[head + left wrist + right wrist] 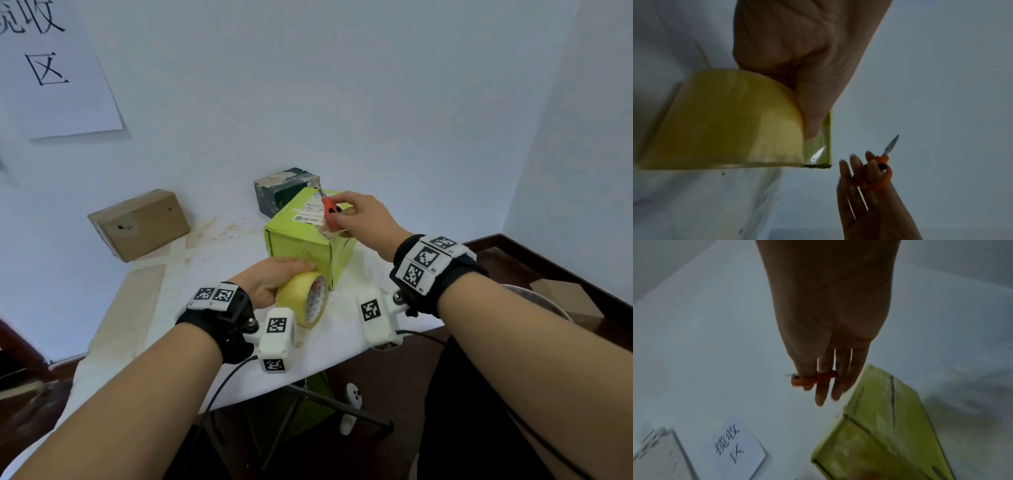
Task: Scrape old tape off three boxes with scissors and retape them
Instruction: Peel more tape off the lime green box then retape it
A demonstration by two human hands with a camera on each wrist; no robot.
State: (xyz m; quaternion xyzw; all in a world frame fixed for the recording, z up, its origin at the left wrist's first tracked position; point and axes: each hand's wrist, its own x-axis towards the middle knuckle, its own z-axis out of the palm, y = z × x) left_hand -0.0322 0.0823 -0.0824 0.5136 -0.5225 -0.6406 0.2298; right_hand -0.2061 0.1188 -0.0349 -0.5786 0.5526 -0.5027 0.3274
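While three boxes share the table [239,236], the green box [301,240] sits centre; left hand [270,281] grips one tape roll [303,298] against it, right hand [363,216] fingers through scissors [329,207] above, blades half hidden.

The right hand [363,219] is covering most of the scissors [329,208]. Printing on the green box [301,240] label is reading too small. The wall sign [51,68] is running off-frame.

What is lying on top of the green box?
On the green box are white labels. The right hand, holding red scissors, covers its right part, so what is under the hand cannot be seen.
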